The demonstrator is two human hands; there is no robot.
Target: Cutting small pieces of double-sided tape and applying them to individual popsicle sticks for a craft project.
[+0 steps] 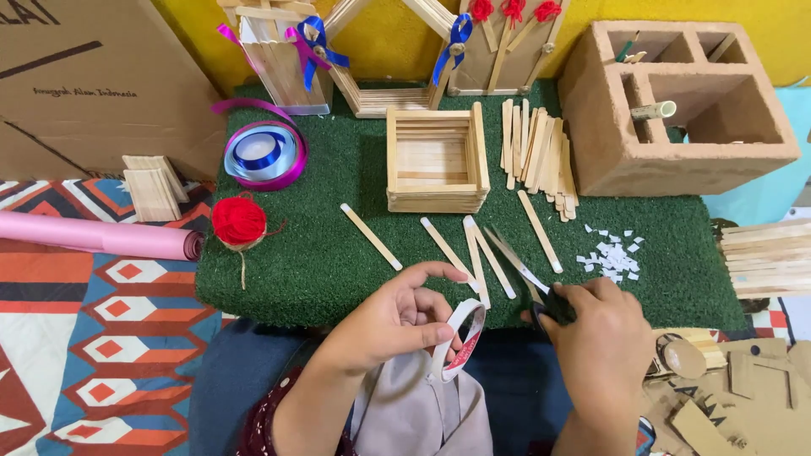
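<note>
Green turf mat (pixel 338 253) over patterned cloth, yellow wall behind. Left hand (pixel 397 325) grip clenched on tape roll (pixel 460 338), held at mat's near edge. Right hand (pixel 604 333) grasping scissors (pixel 528 274), blades apart over mat. Loose craft sticks (pixel 473 253) just beyond hands; stick box (pixel 437 160) mid-mat; red yarn ball (pixel 239 221) at left.

A single head-worn camera looks steeply down, close over the green mat (pixel 338 253), probably facing the yellow wall (pixel 389 34).
</note>
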